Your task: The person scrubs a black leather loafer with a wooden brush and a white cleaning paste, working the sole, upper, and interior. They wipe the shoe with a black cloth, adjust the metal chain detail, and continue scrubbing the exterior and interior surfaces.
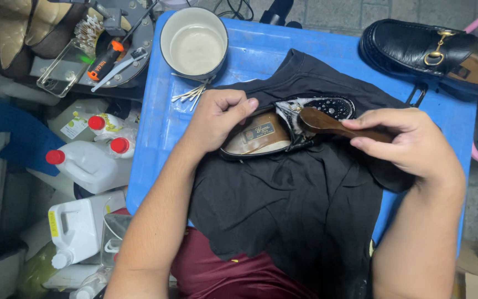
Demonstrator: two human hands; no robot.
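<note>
At frame centre the black shoe (283, 130) lies lengthwise left to right. Left hand (219, 119) fingers clamp its heel end; right hand (410, 141) fingers clamp the wooden brush (327, 123) on the soapy toe.

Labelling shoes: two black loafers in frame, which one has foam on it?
The loafer on the black cloth, held by the left hand and brushed by the right hand. The other loafer, top right, shows no foam.
</note>
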